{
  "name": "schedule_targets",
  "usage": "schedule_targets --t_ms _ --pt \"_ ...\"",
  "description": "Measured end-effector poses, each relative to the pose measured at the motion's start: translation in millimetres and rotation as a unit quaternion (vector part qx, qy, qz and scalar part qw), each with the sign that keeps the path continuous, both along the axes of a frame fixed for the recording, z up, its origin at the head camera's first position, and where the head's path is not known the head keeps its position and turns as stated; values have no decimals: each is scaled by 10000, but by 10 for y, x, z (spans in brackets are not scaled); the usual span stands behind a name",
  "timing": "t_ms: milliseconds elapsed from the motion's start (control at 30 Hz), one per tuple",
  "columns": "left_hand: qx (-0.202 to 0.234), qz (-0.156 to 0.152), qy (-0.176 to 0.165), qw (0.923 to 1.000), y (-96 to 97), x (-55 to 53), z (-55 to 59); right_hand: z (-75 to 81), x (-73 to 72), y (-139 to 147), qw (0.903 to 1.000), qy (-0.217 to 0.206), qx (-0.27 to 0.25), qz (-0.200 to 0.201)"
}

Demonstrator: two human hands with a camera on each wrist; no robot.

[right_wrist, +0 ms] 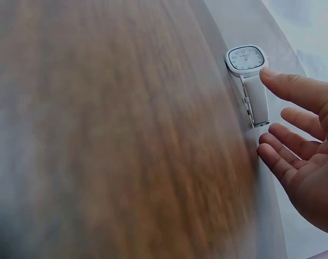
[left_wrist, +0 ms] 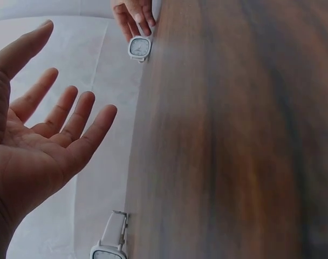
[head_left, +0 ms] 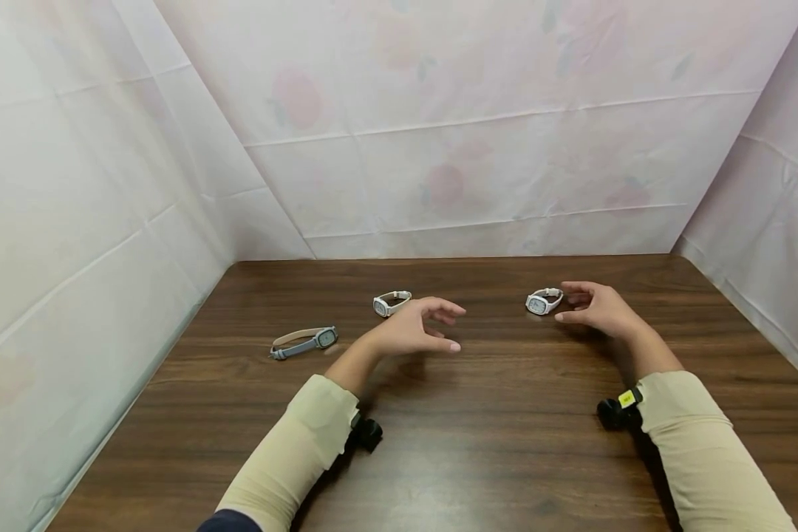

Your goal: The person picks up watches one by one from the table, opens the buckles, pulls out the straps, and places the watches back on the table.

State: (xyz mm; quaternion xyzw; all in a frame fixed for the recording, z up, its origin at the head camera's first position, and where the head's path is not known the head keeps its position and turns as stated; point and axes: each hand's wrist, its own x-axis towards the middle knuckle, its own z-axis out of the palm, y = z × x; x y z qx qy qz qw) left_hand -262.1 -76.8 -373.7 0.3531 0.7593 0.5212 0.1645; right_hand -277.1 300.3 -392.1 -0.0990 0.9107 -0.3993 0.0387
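Observation:
Near the back of the table a white wristwatch (head_left: 544,301) lies on the right, its strap looped. My right hand (head_left: 601,310) is right beside it, thumb and fingers spread apart with nothing between them. In the right wrist view the thumb tip overlaps the edge of this watch (right_wrist: 246,59). My left hand (head_left: 415,327) hovers over the middle of the table, fingers loosely bent and holding nothing. Just behind it is a second white wristwatch (head_left: 381,306), partly covered by the hand in the head view. A grey-blue wristwatch (head_left: 306,342) lies to the left of that hand.
The brown wooden table (head_left: 479,443) ends at a pale fruit-print cloth (head_left: 465,170) along the back. More cloth (head_left: 93,244) hangs down the left side and the right side. Small black cameras (head_left: 370,434) are strapped to both wrists, low over the tabletop.

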Motion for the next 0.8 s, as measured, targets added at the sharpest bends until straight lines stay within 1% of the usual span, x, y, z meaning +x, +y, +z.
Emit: schedule_targets --t_ms 167,333,467,667,800 --pt "-87 1 -27 10000 52 -29 16 -18 -73 -37 9999 -116 -93 -36" --pt "-151 10 -73 9999 89 -48 41 -38 -133 -39 9999 -56 -148 -41" --pt "-117 22 -150 9998 118 -78 33 -50 -175 -35 9997 -19 -235 -59" --pt "-131 140 -95 9998 202 -146 7 -46 -203 -25 9998 29 -167 -143" --pt "-172 104 -136 9997 253 -181 -17 -48 -203 -12 9999 25 -11 -115"
